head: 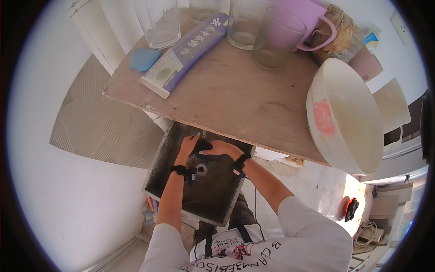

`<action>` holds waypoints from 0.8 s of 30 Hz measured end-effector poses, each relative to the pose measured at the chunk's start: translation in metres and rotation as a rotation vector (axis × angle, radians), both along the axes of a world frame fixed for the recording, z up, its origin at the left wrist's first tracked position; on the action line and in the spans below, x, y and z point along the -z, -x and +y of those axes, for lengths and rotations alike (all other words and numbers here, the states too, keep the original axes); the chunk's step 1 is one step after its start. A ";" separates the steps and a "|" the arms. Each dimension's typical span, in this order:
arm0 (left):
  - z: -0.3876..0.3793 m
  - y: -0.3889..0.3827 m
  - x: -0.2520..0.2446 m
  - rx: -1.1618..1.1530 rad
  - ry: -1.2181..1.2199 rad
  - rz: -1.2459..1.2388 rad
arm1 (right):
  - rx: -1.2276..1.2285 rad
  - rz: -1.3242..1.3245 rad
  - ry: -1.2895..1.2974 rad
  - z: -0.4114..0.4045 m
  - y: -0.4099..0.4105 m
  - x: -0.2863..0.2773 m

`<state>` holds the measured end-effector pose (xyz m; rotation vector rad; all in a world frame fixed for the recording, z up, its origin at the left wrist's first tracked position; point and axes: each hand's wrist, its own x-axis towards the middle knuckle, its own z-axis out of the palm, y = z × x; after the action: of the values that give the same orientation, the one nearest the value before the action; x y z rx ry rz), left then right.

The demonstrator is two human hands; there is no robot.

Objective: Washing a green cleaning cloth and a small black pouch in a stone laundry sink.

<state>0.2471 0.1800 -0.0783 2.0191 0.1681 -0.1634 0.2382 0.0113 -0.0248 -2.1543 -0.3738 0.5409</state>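
Both hands are down in a dark rectangular sink [210, 200] with a round drain [201, 169] in its floor. A piece of black cloth [202, 146], perhaps a sock, is gathered between them. My left hand [188, 145] grips its left side, thumb up. On the right side my right hand [221, 148] is closed over the cloth, its fingers pointing left. Part of the cloth droops below the right hand. Each wrist wears a black strap with a small device. The far end of the sink is hidden under a wooden shelf.
Over the sink's far end juts the wooden shelf [217, 98]. It carries a toothpaste tube [190, 51], a blue object [145, 59], glass tumblers [280, 40], a purple mug [314, 20] and a tilted floral bowl [353, 119] near its right edge. A white wall [78, 200] stands left.
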 end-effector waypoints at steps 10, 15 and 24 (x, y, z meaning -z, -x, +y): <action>0.017 -0.002 -0.023 0.413 -0.308 0.071 | -0.180 0.150 0.358 -0.015 -0.029 0.041; 0.016 0.004 -0.039 0.754 -0.468 0.584 | -0.046 0.278 -0.114 -0.012 -0.022 0.041; 0.035 0.036 0.016 0.031 1.013 0.795 | -0.118 0.165 0.038 -0.012 -0.035 0.028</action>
<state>0.2111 0.2151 -0.0945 0.8651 0.4445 -0.8787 0.2736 -0.0003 -0.0525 -2.1157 -0.4031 0.7922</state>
